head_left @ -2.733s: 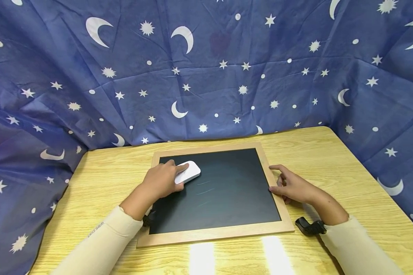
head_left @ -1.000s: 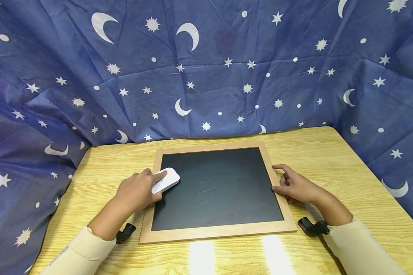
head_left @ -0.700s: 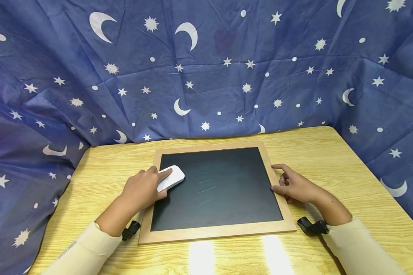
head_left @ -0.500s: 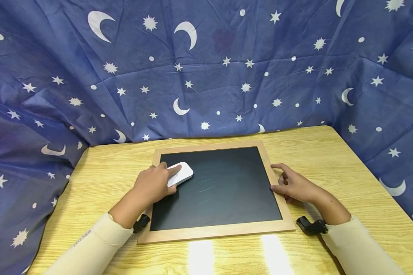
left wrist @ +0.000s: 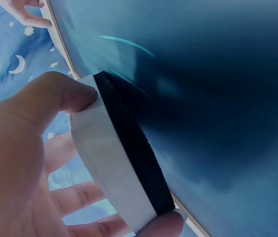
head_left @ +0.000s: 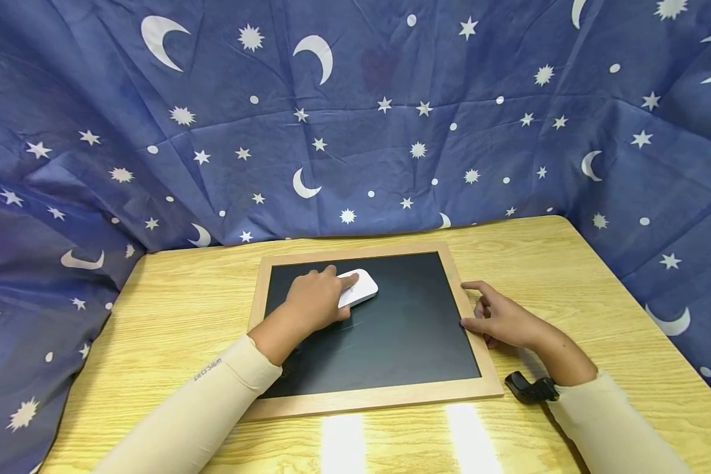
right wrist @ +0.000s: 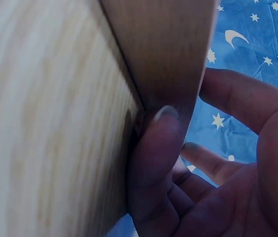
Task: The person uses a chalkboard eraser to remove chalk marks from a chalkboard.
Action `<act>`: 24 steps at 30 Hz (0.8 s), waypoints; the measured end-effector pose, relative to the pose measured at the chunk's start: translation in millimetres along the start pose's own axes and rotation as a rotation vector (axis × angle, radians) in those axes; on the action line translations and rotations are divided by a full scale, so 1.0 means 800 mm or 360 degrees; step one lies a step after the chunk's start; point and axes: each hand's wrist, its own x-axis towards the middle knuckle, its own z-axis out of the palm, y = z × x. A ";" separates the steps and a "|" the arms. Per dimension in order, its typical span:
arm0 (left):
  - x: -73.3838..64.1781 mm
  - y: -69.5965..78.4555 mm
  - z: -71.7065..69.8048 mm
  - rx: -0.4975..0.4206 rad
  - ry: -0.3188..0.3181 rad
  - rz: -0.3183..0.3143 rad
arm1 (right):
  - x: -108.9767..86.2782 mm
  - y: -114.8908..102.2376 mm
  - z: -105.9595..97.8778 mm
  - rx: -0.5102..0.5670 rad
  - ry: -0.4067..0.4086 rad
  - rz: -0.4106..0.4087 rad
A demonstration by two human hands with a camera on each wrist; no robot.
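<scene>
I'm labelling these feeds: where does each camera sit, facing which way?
Head: on the head, facing forward and down at the chalkboard; left grip, right grip and sleeves show.
Left wrist: on that wrist, facing the chalkboard eraser; left grip and part of right grip show.
Right wrist: on that wrist, facing the wood frame; right grip shows.
Head and left wrist share the chalkboard eraser.

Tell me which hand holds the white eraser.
The left hand, over the blackboard, grips the white eraser; the right hand instead holds the wooden frame at its right side.
</scene>
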 end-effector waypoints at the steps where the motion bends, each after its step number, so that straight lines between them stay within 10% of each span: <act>1: 0.002 0.003 -0.001 0.0000 -0.0006 0.0002 | 0.000 -0.001 0.000 0.0000 0.0000 -0.0001; 12: -0.012 -0.013 -0.002 0.0003 -0.0060 -0.0047 | -0.001 -0.003 0.001 0.0011 -0.0006 0.0011; 24: -0.080 -0.078 0.013 -0.0143 0.0060 -0.0177 | 0.000 -0.002 0.000 0.0000 -0.0004 0.0023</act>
